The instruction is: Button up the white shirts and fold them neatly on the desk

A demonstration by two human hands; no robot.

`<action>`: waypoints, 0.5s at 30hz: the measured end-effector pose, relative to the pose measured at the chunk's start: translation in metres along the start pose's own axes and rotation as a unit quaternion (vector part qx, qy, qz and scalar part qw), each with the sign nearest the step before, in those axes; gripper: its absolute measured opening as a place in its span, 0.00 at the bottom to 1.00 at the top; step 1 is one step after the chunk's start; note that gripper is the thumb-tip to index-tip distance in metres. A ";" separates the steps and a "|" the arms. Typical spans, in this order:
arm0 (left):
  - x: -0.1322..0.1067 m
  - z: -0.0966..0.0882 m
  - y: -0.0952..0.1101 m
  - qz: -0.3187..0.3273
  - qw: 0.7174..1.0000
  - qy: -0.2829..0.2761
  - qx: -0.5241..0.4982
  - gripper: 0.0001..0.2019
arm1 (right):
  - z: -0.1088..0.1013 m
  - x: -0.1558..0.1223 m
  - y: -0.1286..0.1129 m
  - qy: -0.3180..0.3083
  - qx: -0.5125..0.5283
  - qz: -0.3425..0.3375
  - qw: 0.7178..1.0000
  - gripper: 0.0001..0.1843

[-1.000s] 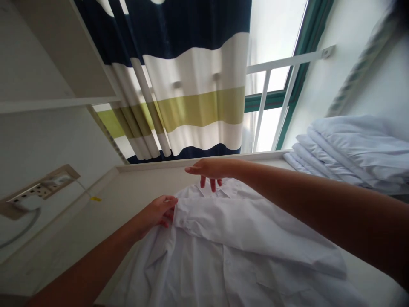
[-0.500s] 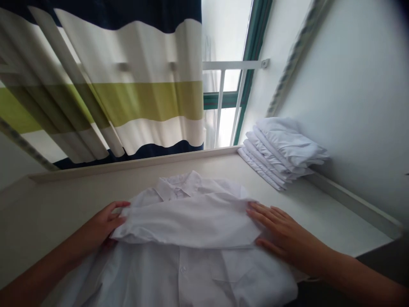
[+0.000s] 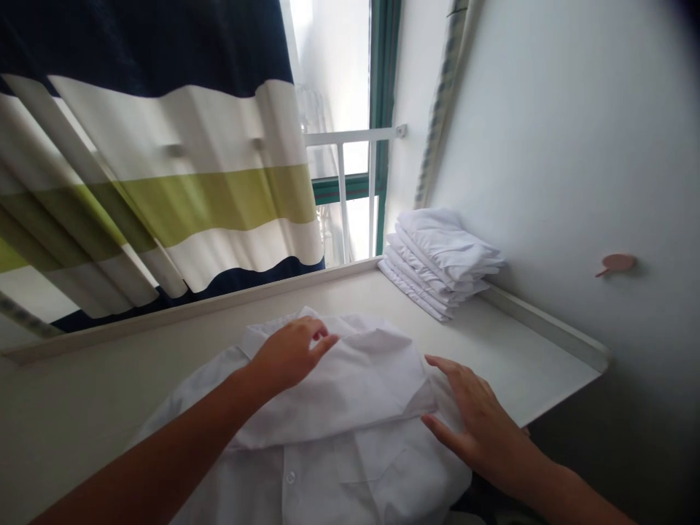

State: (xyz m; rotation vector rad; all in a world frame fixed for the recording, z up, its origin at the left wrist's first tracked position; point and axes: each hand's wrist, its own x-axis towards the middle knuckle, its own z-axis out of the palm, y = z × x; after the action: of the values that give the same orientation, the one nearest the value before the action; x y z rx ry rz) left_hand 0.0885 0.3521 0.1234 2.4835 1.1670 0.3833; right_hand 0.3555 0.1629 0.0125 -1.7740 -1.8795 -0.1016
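A white button-up shirt (image 3: 350,408) lies on the white desk (image 3: 514,350) in front of me, with one sleeve folded across its chest. My left hand (image 3: 289,354) rests on the shirt near the collar, its fingers curled and pinching the cloth. Over at the shirt's right side, my right hand (image 3: 475,423) lies flat with its fingers spread, pressing the end of the folded sleeve.
A stack of folded white shirts (image 3: 437,259) sits at the desk's far right corner against the wall. A striped curtain (image 3: 164,182) hangs behind the desk, next to a window with a white rail (image 3: 350,136). A small pink hook (image 3: 615,264) is on the right wall.
My view has swung right. My left hand moved from the sleeve's left end up to the collar area. My right hand stays flat at the shirt's right side.
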 end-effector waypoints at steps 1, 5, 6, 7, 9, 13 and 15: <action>0.023 0.014 0.016 0.001 0.999 -0.045 -0.021 0.23 | 0.001 -0.005 -0.003 -0.006 -0.003 0.004 1.000 0.37; 0.101 0.059 0.059 -0.063 0.980 -0.186 -0.036 0.31 | 0.004 -0.010 -0.014 0.011 -0.022 0.029 0.999 0.32; 0.114 0.066 0.065 -0.073 0.975 -0.209 -0.035 0.31 | 0.005 -0.009 -0.016 0.017 -0.023 0.039 0.999 0.31; 0.126 0.070 0.069 -0.081 0.970 -0.228 -0.035 0.31 | 0.005 -0.007 -0.017 0.020 -0.022 0.047 0.998 0.30; 0.141 0.073 0.072 -0.090 0.966 -0.242 -0.033 0.27 | 0.005 -0.005 -0.017 0.020 -0.015 0.054 0.998 0.28; 0.152 0.069 0.063 -0.117 0.967 -0.225 -0.021 0.27 | 0.006 -0.004 -0.012 0.021 -0.001 0.059 0.998 0.26; 0.153 0.069 0.057 -0.141 0.962 -0.233 -0.010 0.30 | 0.007 -0.006 -0.010 0.019 0.001 0.052 0.998 0.29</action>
State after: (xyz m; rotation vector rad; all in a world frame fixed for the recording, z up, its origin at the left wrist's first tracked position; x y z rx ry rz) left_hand 0.2490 0.4230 0.0993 2.1725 1.2680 -0.2557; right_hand 0.3437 0.1591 0.0070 -1.8528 -1.7554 -0.0952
